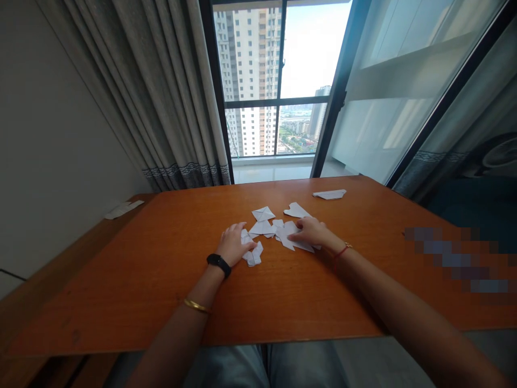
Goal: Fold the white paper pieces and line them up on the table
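Sunlit towers fill the window [278, 81] behind an orange-brown wooden table [161, 280], with grey pleated curtains [161, 97] to its left.

From the head camera, both forearms reach forward over the near edge. The left hand [233, 243], with a black wristband and gold bangle on its arm, lies palm down with curled fingers on a small crumpled white paper piece [252, 254]. The right hand [310, 231], a red cord at its wrist, presses flat on a larger folded paper sheet [291, 238], fingers spread, gripping nothing.

More white folded scraps [263, 214] lie just beyond, near mid-table. A folded paper plane [329, 194] sits well apart by the far edge. Wide bare wood surrounds the cluster, smooth and slightly glossy.
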Motion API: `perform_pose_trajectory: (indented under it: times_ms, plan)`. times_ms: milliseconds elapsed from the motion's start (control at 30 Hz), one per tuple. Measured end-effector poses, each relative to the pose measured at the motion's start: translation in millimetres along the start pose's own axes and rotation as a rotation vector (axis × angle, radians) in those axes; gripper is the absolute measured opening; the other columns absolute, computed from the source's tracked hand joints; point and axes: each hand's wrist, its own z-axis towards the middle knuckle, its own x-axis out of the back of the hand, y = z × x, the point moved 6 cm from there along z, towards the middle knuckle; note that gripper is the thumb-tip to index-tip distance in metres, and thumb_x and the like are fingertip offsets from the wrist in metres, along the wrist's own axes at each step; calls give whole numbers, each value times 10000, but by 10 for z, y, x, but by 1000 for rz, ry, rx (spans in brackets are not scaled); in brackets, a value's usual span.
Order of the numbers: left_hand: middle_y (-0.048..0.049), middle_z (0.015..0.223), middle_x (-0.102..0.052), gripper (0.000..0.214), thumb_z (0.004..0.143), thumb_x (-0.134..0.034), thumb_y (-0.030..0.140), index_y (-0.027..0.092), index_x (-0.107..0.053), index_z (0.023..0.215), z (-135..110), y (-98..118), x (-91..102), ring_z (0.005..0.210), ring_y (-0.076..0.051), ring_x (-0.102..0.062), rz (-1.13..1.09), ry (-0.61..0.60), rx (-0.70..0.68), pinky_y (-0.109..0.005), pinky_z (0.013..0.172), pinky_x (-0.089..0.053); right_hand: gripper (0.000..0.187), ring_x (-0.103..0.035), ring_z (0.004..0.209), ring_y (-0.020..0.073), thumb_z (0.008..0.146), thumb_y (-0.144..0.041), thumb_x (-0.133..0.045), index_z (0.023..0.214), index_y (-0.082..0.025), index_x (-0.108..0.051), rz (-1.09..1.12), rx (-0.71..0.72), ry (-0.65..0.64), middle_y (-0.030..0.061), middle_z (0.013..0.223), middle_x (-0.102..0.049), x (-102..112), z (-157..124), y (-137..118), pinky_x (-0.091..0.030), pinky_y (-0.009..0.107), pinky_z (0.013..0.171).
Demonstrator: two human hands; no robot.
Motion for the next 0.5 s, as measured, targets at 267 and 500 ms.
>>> perform_pose_trajectory:
  times_ms: [267, 500]
  plan:
    - [-85, 1264, -571, 359, 893, -473, 448, 254, -548, 1185, -46, 186, -1, 1217, -284, -440, 31, 11, -44, -702, 1034, -87, 658, -444, 1166, 396, 656, -622, -627, 1078, -118, -638, 99, -390, 302, 227, 1231, -516, 230, 362, 420, -386, 506, 889]
    - [-79, 1178, -628, 233, 877, -530, 339, 199, -635, 1030, -49, 194, 142, 1175, -234, -514, -386, 177, -42, -511, 1090, -265, 254, -598, 802, 197, 705, -354, -664, 849, -150, -618, 655, -175, 315, 86, 888, -651, 361, 522, 63, -459, 298, 695]
